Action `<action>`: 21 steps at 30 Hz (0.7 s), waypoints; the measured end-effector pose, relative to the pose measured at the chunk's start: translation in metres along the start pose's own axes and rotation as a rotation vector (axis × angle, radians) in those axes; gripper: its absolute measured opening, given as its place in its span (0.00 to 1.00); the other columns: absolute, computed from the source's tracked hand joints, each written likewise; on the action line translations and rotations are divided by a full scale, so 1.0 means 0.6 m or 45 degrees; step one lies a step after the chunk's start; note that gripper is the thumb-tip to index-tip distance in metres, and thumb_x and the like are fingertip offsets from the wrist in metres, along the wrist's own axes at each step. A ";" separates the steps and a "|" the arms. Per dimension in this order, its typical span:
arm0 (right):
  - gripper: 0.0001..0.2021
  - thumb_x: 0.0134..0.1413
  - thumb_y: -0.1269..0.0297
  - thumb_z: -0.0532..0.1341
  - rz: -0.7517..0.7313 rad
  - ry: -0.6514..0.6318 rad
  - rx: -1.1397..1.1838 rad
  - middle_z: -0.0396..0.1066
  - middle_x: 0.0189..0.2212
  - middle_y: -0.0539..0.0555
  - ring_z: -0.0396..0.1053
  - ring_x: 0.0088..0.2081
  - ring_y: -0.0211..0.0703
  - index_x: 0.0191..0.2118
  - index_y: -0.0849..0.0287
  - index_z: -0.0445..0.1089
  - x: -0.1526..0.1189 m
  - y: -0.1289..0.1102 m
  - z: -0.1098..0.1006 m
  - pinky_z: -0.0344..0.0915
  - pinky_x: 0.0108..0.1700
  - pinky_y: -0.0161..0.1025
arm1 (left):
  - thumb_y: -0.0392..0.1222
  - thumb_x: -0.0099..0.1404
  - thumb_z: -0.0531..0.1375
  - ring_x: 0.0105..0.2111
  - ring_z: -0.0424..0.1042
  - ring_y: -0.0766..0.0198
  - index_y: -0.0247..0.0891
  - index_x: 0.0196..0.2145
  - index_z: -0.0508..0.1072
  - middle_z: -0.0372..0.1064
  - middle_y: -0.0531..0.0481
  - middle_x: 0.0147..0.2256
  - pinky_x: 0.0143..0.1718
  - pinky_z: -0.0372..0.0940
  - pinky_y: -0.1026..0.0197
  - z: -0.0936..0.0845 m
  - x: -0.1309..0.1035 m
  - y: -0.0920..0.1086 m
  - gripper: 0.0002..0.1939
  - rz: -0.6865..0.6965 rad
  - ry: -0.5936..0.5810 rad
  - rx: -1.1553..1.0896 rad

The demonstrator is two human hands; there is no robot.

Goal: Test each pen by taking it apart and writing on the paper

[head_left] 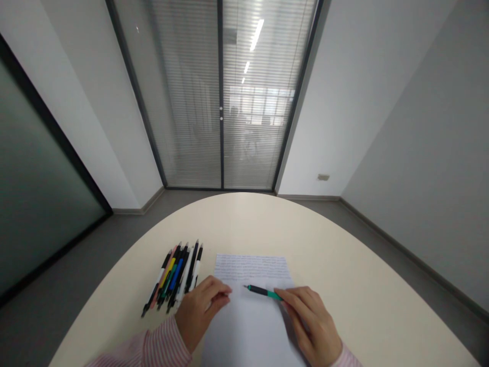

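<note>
A green and black pen (263, 291) is held by its rear end in my right hand (311, 318), above the paper. Its pointed tip faces left, towards my other hand. My left hand (204, 306) is over the paper's left side, fingers curled and thumb drawn close to the fingertips; anything between them is too small or hidden to make out. Under both hands lies a white sheet of paper (248, 326), with several lines of small handwriting across its top part and a blank lower part.
Left of the paper, several pens (173, 275) in black, white, yellow, green, blue and pink lie side by side, partly behind my left hand. The pale table (344, 285) has a rounded far edge. Beyond it stand a glass partition with blinds (191, 127) and white walls.
</note>
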State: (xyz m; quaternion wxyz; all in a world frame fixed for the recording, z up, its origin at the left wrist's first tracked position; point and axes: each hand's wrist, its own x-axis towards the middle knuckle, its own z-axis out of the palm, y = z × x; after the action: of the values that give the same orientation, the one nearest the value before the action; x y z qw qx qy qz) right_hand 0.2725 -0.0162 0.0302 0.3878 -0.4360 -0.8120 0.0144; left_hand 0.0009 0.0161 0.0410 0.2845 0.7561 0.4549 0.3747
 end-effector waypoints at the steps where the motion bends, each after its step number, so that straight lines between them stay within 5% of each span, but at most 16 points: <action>1: 0.18 0.59 0.75 0.52 0.002 -0.005 0.002 0.72 0.36 0.57 0.69 0.37 0.47 0.53 0.55 0.66 0.000 0.000 0.000 0.67 0.37 0.45 | 0.36 0.61 0.57 0.34 0.74 0.60 0.41 0.35 0.77 0.74 0.49 0.32 0.38 0.66 0.64 -0.001 0.001 0.003 0.09 0.019 0.009 -0.050; 11: 0.18 0.59 0.76 0.51 -0.025 -0.027 -0.002 0.72 0.35 0.57 0.69 0.36 0.47 0.53 0.56 0.65 -0.001 0.001 0.003 0.66 0.37 0.44 | 0.42 0.50 0.66 0.19 0.66 0.67 0.34 0.23 0.76 0.69 0.50 0.21 0.20 0.62 0.66 -0.010 0.009 0.024 0.08 -0.421 0.019 -0.542; 15: 0.19 0.59 0.76 0.51 -0.034 -0.055 0.006 0.72 0.35 0.57 0.68 0.36 0.47 0.53 0.56 0.65 0.000 0.001 0.003 0.66 0.37 0.45 | 0.42 0.47 0.67 0.22 0.71 0.64 0.34 0.26 0.76 0.73 0.50 0.19 0.26 0.66 0.65 -0.011 0.015 0.028 0.09 -0.642 -0.016 -0.763; 21: 0.20 0.58 0.77 0.52 -0.061 -0.080 0.021 0.72 0.36 0.57 0.68 0.37 0.47 0.54 0.56 0.64 0.001 0.000 0.002 0.66 0.38 0.46 | 0.38 0.42 0.69 0.30 0.76 0.59 0.35 0.27 0.76 0.78 0.46 0.28 0.33 0.69 0.62 -0.013 0.021 0.029 0.11 -0.690 0.001 -0.795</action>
State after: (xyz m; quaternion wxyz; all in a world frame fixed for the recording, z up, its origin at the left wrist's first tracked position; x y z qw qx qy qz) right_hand 0.2714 -0.0154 0.0300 0.3660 -0.4127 -0.8337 0.0256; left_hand 0.0066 0.0208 0.0627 0.5886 0.4861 0.5020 0.4065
